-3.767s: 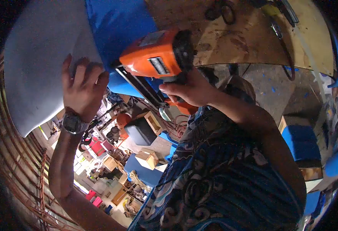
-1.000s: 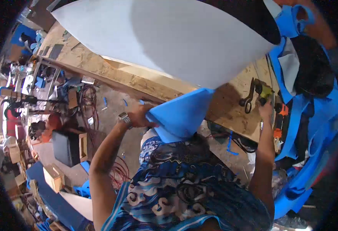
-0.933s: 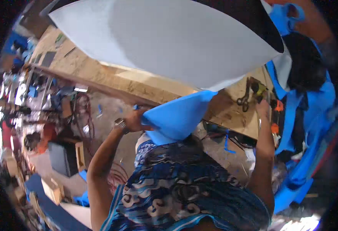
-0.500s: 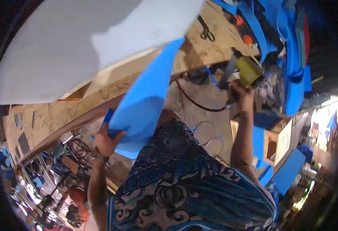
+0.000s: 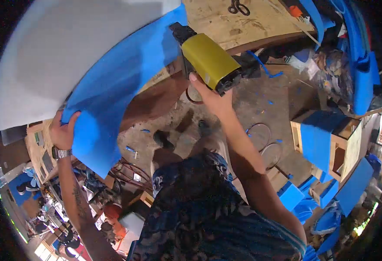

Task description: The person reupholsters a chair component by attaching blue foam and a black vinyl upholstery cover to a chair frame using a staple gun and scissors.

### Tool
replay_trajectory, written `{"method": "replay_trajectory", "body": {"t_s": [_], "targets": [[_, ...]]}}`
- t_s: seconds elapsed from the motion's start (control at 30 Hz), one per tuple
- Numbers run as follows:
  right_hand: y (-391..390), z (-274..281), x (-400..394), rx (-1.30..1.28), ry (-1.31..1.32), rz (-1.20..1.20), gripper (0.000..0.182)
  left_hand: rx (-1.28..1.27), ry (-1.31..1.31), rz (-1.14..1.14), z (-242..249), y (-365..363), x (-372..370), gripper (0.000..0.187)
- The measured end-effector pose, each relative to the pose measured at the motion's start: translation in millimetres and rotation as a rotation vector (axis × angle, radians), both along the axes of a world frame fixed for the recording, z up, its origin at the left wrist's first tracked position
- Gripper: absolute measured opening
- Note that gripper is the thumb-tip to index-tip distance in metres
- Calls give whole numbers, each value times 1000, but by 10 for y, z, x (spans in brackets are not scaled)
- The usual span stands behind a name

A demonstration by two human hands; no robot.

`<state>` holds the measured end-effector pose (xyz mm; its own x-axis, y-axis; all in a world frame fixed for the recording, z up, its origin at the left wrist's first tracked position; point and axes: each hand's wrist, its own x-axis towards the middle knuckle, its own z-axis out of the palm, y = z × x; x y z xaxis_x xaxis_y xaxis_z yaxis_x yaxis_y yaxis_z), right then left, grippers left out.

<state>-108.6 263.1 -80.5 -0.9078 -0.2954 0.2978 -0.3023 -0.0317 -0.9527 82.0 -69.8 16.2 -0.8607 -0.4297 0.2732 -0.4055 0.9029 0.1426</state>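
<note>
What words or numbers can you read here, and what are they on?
None can be read.
Yellow tool: a small pale patch on its side, too blurred to tell whether it has writing.
Watch: its face is too dark and small to read any numbers.

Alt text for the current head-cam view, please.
The right hand grips a yellow-and-black handheld tool while the left hand holds a blue sheet at the edge of a large pale panel. Scissors lie on the wooden workbench.
</note>
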Motion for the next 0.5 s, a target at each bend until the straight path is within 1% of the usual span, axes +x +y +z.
{"method": "replay_trajectory", "body": {"t_s": [0.07,0.2,0.3,0.4,0.5], "targets": [[-105,-10,-18,-62,-77,-16,24,81,32,-25,-21,-96,-22,30],[-229,-52,29,-178,-211,-51,25,-18,-2,-4,-34,-104,-28,31],[-246,-55,77,-141,-350,-64,22,-33,39,-21,-73,-130,-58,32],[-248,21,77,-4,-277,-126,23,15,39,-18,-113,-164,-38,32],[-311,-35,12,-60,-144,-127,23,24,55,-43,-94,-153,-53,31]]}}
